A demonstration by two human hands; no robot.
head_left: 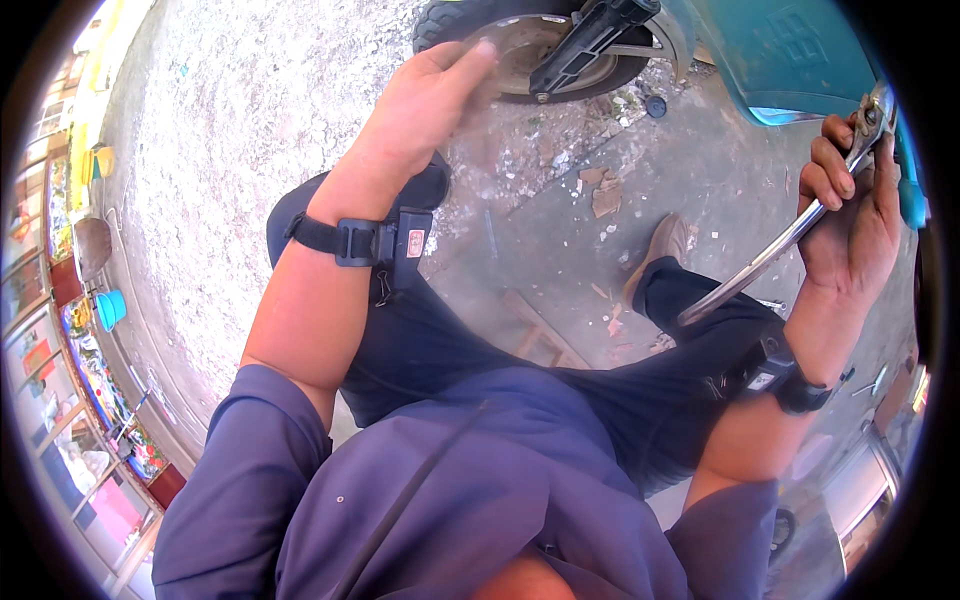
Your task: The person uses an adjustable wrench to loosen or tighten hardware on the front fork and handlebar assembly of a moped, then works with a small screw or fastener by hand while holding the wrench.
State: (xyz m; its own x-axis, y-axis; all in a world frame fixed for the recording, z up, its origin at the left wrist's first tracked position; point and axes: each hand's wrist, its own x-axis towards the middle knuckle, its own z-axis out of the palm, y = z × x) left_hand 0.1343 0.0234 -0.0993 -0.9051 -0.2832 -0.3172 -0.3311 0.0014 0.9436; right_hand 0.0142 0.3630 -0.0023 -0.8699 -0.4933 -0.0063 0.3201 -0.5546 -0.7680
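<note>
My right hand (852, 225) is closed around a long chrome ratchet wrench (762, 262). Its head points up by my fingertips, beside a teal body panel (790, 55), and its handle slants down over my right leg. I cannot tell whether the head touches the panel. My left hand (420, 110) is raised beside a two-wheeler's wheel (520, 50), thumb stretched toward it. The other fingers of that hand are smeared by motion, so whether they hold anything is unclear. A black bar-shaped part (590, 50) crosses in front of the wheel.
Flakes of debris and a brown scrap (606, 195) litter the concrete floor (540, 240). A small round black piece (655, 106) lies under the vehicle. Along the far left stand a blue bucket (110, 309) and a windowed storefront (75, 430). A tool (877, 381) lies at right.
</note>
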